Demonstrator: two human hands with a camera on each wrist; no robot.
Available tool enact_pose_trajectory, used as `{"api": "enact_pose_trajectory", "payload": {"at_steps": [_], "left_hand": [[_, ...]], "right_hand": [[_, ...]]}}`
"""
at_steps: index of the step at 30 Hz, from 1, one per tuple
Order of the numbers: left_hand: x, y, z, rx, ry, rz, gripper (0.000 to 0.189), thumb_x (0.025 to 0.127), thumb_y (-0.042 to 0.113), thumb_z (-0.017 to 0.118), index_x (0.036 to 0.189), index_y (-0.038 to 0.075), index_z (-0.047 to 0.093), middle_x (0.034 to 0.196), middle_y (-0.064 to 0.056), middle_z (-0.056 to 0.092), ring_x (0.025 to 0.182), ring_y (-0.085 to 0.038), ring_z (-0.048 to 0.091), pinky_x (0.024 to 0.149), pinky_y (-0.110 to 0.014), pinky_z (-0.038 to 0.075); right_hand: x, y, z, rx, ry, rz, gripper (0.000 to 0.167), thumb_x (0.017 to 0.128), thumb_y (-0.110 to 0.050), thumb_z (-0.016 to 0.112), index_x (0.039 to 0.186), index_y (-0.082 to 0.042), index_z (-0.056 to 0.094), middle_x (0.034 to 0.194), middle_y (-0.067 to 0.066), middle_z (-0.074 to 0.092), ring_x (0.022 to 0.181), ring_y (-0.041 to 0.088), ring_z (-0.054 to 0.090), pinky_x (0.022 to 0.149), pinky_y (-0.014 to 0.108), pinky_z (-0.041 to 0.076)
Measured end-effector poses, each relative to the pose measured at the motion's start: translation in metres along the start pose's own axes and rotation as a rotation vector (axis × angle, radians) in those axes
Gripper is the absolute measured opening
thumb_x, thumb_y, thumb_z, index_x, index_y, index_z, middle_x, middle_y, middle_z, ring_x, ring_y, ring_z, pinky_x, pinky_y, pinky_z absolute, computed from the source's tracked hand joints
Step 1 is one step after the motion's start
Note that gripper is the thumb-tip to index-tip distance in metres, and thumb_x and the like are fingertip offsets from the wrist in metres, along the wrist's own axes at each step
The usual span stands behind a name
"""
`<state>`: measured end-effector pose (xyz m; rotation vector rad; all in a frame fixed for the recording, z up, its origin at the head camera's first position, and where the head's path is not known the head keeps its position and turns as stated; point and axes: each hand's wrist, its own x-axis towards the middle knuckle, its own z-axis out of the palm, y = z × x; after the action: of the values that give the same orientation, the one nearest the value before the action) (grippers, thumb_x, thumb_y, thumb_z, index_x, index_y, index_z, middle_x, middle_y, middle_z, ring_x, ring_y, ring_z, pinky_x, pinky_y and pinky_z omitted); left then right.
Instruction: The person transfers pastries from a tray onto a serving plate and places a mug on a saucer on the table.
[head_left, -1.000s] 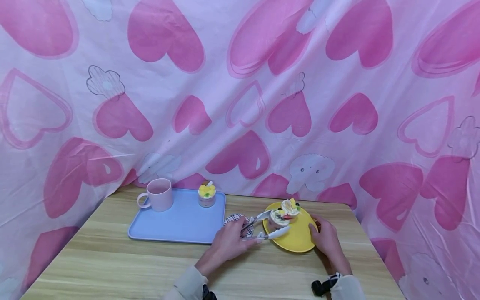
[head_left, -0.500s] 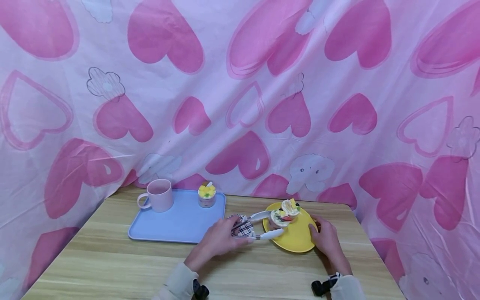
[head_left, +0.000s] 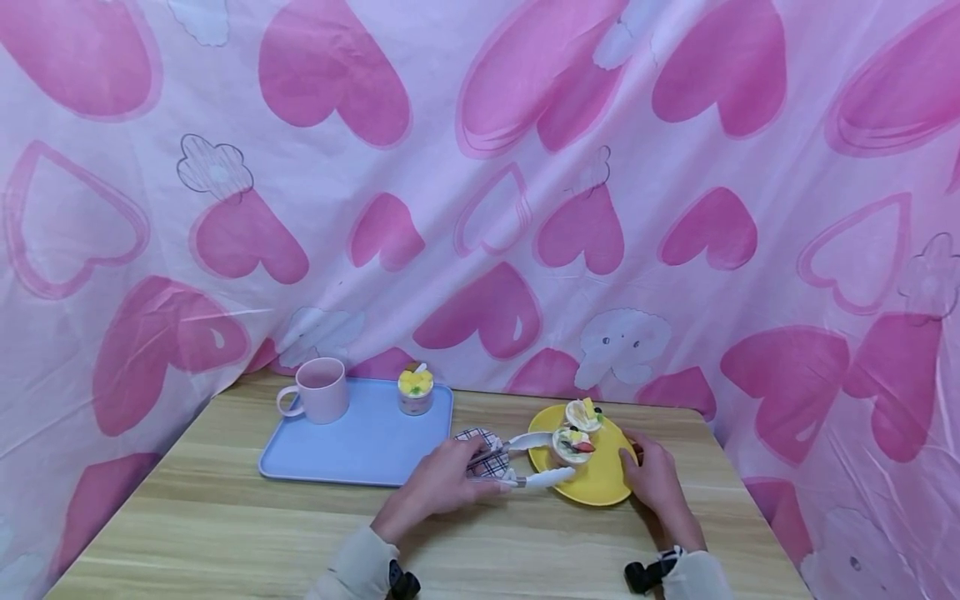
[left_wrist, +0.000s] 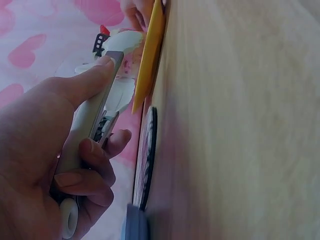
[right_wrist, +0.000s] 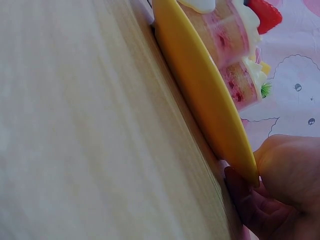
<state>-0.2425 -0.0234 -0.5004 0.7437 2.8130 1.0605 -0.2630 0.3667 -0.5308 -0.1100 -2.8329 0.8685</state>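
The left hand [head_left: 442, 479] has its fingers curled round a pair of tongs [head_left: 551, 477], the thumb lying along one arm; the white tips stand apart, pointing toward the yellow plate [head_left: 603, 485]. The right hand [head_left: 655, 475] pinches the plate's right rim, its fingers nearly closed, with fingertips beneath the edge.

Two dessert cups stand on the plate: the strawberry-topped cup [head_left: 572, 448] in front and the rear cup [head_left: 583, 417], crowned with cream and a yellow piece, just behind it. The tongs' tips reach the near left side of the strawberry-topped cup; whether they touch it, I cannot tell.

Just left of the plate, partly hidden by the left hand, a checked coaster [head_left: 474, 434] lies on the worktop [head_left: 525, 550]. Further left is a blue tray [head_left: 352, 457], bearing a pink mug [head_left: 322, 392] with its handle turned left, and, near its back right corner, a mango-topped cup [head_left: 416, 400]. A pink heart-patterned cloth [head_left: 480, 308] hangs behind.
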Motion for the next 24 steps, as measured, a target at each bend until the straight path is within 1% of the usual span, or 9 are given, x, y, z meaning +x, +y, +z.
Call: {"api": "enact_pose_trajectory", "payload": {"at_steps": [3, 8, 13, 15, 18, 21, 24], "left_hand": [[0.001, 0.004, 0.005, 0.011, 0.005, 0.016, 0.062, 0.085, 0.069, 0.083, 0.118, 0.019, 0.069, 0.090, 0.004, 0.067, 0.078, -0.008, 0.057, 0.065, -0.027, 0.048], [0.004, 0.010, 0.016, 0.029, 0.021, 0.031, 0.059, 0.084, 0.072, 0.082, 0.107, 0.021, 0.066, 0.081, 0.004, 0.060, 0.069, -0.007, 0.050, 0.057, -0.027, 0.041], [0.006, 0.011, 0.026, 0.028, 0.024, 0.043, 0.058, 0.085, 0.073, 0.080, 0.103, 0.021, 0.063, 0.081, 0.006, 0.059, 0.067, -0.005, 0.048, 0.057, -0.025, 0.040], [0.006, 0.010, 0.027, 0.020, 0.018, 0.045, 0.059, 0.085, 0.074, 0.079, 0.103, 0.021, 0.063, 0.081, 0.006, 0.059, 0.067, -0.005, 0.048, 0.057, -0.025, 0.040], [0.005, 0.009, 0.027, 0.006, 0.015, 0.031, 0.059, 0.085, 0.075, 0.079, 0.104, 0.022, 0.062, 0.081, 0.006, 0.059, 0.068, -0.005, 0.049, 0.057, -0.026, 0.040], [0.003, 0.006, 0.025, -0.005, 0.027, 0.035, 0.058, 0.084, 0.075, 0.080, 0.105, 0.023, 0.062, 0.081, 0.006, 0.058, 0.068, -0.005, 0.048, 0.056, -0.027, 0.041], [0.002, 0.003, 0.023, -0.003, 0.048, 0.057, 0.059, 0.085, 0.075, 0.079, 0.107, 0.023, 0.062, 0.080, 0.007, 0.058, 0.068, -0.005, 0.049, 0.055, -0.028, 0.042]], "right_hand": [[0.001, -0.001, 0.000, -0.002, -0.006, 0.012, 0.044, 0.108, -0.012, 0.063, 0.150, 0.000, 0.059, 0.125, 0.026, 0.070, 0.105, 0.033, 0.066, 0.089, 0.049, 0.059], [0.001, -0.001, 0.000, -0.003, -0.010, 0.015, 0.044, 0.108, -0.011, 0.063, 0.150, 0.000, 0.059, 0.126, 0.026, 0.070, 0.106, 0.034, 0.067, 0.091, 0.051, 0.059], [0.001, -0.001, -0.001, 0.000, -0.018, 0.016, 0.045, 0.108, -0.010, 0.063, 0.151, 0.000, 0.058, 0.127, 0.026, 0.070, 0.108, 0.035, 0.067, 0.093, 0.053, 0.059], [0.001, -0.001, 0.000, 0.000, -0.021, 0.019, 0.045, 0.108, -0.011, 0.062, 0.151, -0.001, 0.058, 0.127, 0.026, 0.070, 0.108, 0.035, 0.066, 0.093, 0.052, 0.059], [0.001, -0.001, 0.000, 0.000, -0.020, 0.015, 0.045, 0.108, -0.011, 0.063, 0.151, 0.000, 0.058, 0.127, 0.027, 0.070, 0.108, 0.035, 0.066, 0.093, 0.052, 0.059], [0.001, -0.001, 0.000, -0.004, -0.013, 0.009, 0.044, 0.107, -0.011, 0.063, 0.150, 0.000, 0.059, 0.126, 0.026, 0.070, 0.107, 0.035, 0.066, 0.092, 0.052, 0.059], [0.000, 0.000, 0.000, -0.009, -0.012, 0.010, 0.044, 0.107, -0.011, 0.063, 0.150, 0.001, 0.059, 0.124, 0.026, 0.071, 0.106, 0.034, 0.066, 0.091, 0.051, 0.058]]}}
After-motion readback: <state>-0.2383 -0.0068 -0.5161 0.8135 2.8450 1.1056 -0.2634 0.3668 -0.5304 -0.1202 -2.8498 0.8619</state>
